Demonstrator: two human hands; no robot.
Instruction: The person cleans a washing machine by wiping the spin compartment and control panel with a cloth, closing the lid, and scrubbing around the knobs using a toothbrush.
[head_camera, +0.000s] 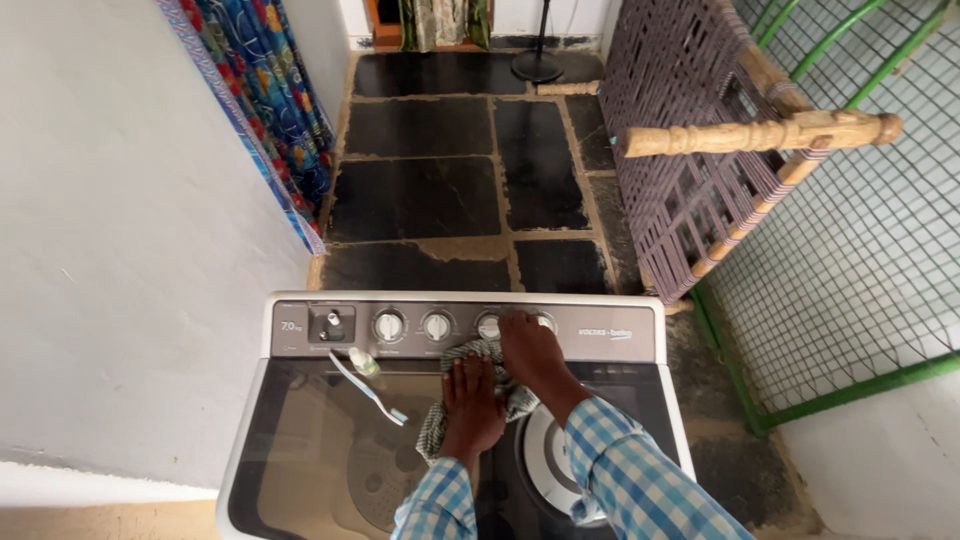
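Head view, person standing over a twin-tub washing machine (300, 420) with a dark see-through lid and a grey control panel (610, 333) along the back. Left hand (472, 405) is lying flat, fingers spread and open, pressing down on a checked cloth (432, 425) bunched on the lid near the middle of the machine; it is not gripping it. Right hand (533, 348) is reaching forward over the cloth to the panel, fingers curled at a knob (489, 326); cannot tell whether it is actually pinching the knob or just touching it. Two more knobs (390, 325) are sitting to the left on the panel, well apart from the hands. A toothbrush (368, 390) is lying slanted on the lid left of the cloth, near a small bottle (363, 362). Both sleeves are blue-and-white check. Behind the machine: dark stone floor (415, 195), woven cot (690, 150) leaning upright at right, patterned curtain (265, 90) hanging at left.
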